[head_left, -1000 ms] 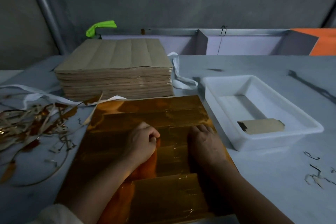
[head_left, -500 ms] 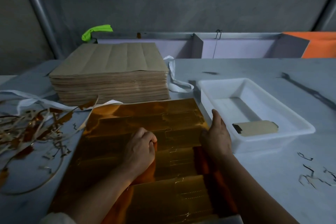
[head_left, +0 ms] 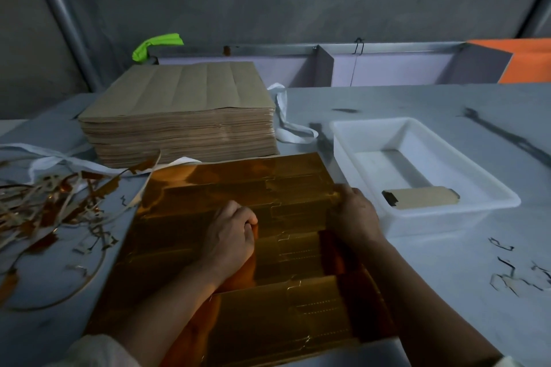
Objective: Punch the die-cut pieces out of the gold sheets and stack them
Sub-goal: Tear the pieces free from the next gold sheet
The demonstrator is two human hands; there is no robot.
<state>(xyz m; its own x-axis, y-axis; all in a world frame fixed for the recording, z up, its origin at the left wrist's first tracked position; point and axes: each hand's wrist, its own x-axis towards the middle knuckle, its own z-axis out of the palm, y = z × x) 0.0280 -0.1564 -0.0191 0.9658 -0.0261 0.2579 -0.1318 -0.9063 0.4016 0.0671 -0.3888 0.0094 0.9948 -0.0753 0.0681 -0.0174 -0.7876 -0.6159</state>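
A gold die-cut sheet [head_left: 226, 188] lies flat on the table in front of me, its cut lines showing as long strips. My left hand [head_left: 229, 235] rests as a fist on the middle of the sheet, pressing down. At the sheet's right edge my right hand [head_left: 354, 217] grips a strip, fingers curled over the border. One punched piece [head_left: 423, 197] lies brown side up in the white tray [head_left: 351, 134] to the right.
A thick stack of brown-backed sheets [head_left: 182, 116] stands behind the gold sheet. Gold and white scrap strips [head_left: 50, 205] pile up at the left. Small scrap bits [head_left: 518, 274] lie at the right. A white strap [head_left: 286, 122] lies beside the stack.
My right hand has moved from the sheet's middle to its right edge and closed on it. My left fist has stayed in place on the sheet.
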